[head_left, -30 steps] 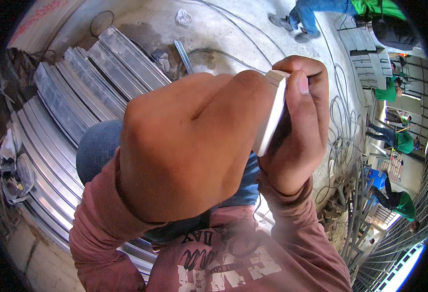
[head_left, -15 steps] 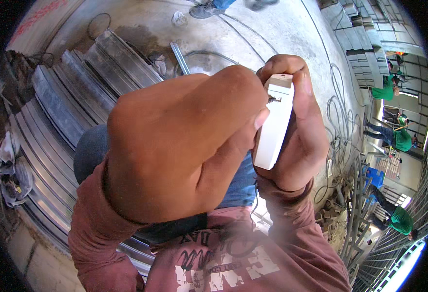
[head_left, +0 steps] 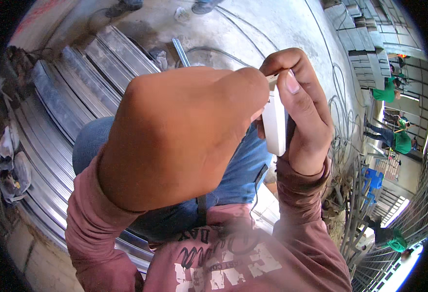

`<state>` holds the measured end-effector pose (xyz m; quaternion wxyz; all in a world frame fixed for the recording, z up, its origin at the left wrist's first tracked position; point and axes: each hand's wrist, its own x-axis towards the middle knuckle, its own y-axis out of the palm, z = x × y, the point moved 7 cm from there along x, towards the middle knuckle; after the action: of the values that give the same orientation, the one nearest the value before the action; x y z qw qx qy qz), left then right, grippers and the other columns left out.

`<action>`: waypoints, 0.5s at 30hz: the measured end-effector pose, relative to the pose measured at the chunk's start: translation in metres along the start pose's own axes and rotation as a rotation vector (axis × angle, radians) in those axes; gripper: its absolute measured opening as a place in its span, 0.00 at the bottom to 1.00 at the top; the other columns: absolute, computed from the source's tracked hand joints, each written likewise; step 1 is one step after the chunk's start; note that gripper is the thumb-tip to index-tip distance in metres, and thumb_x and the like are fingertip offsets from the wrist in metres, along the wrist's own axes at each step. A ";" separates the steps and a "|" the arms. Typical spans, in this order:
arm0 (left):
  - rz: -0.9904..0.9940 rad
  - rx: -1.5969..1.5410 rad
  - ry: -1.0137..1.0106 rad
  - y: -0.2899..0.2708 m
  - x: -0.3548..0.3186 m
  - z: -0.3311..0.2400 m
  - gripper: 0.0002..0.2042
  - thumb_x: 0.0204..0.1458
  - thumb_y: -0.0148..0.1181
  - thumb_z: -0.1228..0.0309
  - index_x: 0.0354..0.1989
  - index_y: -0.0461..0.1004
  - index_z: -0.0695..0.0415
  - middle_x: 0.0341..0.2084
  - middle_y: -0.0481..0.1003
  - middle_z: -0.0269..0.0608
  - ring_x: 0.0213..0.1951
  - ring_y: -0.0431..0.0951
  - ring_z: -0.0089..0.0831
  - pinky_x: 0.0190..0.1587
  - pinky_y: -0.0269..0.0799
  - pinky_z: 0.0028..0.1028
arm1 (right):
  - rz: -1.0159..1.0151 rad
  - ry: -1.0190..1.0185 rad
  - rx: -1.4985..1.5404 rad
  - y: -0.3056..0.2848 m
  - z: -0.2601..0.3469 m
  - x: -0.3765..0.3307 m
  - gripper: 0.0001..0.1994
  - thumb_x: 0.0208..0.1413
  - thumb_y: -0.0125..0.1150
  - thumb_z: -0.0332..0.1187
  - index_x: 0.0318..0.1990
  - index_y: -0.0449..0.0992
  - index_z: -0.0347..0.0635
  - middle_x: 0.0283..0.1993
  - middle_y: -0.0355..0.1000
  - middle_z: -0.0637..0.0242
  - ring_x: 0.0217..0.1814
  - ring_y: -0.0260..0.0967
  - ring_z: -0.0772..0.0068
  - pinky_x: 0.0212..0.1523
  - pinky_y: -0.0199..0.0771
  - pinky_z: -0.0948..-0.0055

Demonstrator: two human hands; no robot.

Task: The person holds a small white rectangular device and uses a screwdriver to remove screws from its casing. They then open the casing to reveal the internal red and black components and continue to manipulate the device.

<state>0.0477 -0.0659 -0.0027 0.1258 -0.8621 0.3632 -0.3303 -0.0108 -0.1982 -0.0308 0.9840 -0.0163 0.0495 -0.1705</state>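
Observation:
A small, flat white plastic case (head_left: 275, 127) with rounded edges stands nearly upright in front of my chest, its narrow side toward me. My left hand (head_left: 184, 131) is closed on its left side, the thumb and bent index finger pressed to it near a small dark slot. From the right, my right hand (head_left: 305, 109) wraps round the case, with thumb and index finger pinching its upper end. The left hand hides much of the broad face. What the fingers at the top may also hold cannot be made out.
Stacked long metal channels (head_left: 63, 121) lie at the left beside my knee (head_left: 89, 138), with a crumpled plastic bag (head_left: 14, 170) on them. Loose cables (head_left: 343, 104) cross the concrete floor. Metal bars and people in green (head_left: 403, 141) are at the right. Shoes (head_left: 205, 7) show at the top.
The white case has turned more edge-on, and my right thumb has moved over its upper end. A second dark shoe has appeared at the top left. A person at the lower right has bent lower.

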 end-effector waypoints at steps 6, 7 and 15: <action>-0.099 0.174 0.136 -0.001 0.000 -0.013 0.04 0.52 0.60 0.80 0.36 0.75 0.63 0.25 0.75 0.46 0.25 0.75 0.43 0.27 0.70 0.34 | -0.040 -0.010 0.135 0.005 0.005 0.000 0.16 0.65 0.46 0.42 0.43 0.67 0.36 0.35 0.65 0.68 0.27 0.62 0.82 0.27 0.60 0.83; -0.105 0.203 0.149 -0.001 0.000 -0.016 0.05 0.52 0.60 0.80 0.37 0.75 0.63 0.26 0.75 0.47 0.24 0.75 0.43 0.27 0.70 0.34 | -0.051 -0.021 0.130 0.006 0.007 0.000 0.16 0.65 0.45 0.42 0.43 0.68 0.36 0.36 0.65 0.68 0.30 0.62 0.82 0.31 0.60 0.83; -0.172 0.359 0.239 0.000 -0.002 -0.026 0.07 0.50 0.61 0.84 0.38 0.74 0.68 0.30 0.77 0.48 0.23 0.74 0.41 0.26 0.70 0.34 | -0.068 -0.054 0.387 0.013 0.010 0.000 0.11 0.68 0.46 0.39 0.42 0.68 0.40 0.31 0.67 0.72 0.30 0.60 0.86 0.30 0.58 0.84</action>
<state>0.0299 -0.0636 0.0160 0.2045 -0.8084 0.2362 -0.4988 -0.0051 -0.1861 -0.0218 0.9634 0.1669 -0.0111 -0.2095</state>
